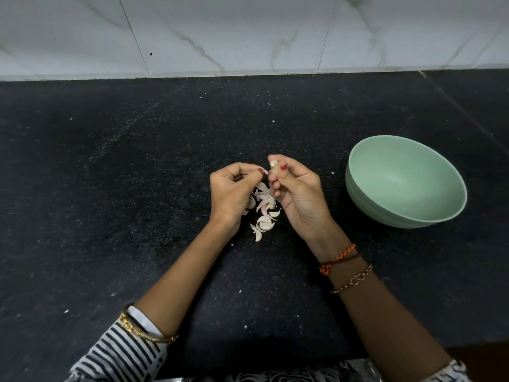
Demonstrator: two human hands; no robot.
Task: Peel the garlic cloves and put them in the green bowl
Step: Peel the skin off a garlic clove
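Right now I'm mid-peel: my right hand (296,188) pinches a small pale garlic clove (273,164), left hand (234,190) fingers (257,173) tugging papery skin; next, drop it into the empty pale-green round bowl (405,180) at three o'clock.

1. The bowl (406,181) is pale green, without pattern.
2. The counter (110,188) is black with fine white specks.
3. The wall tiles (248,31) are white with grey veins.
4. The garlic skins (264,208) are white and pink.
5. The sleeve (121,351) has black and white stripes.
6. The nails are red.
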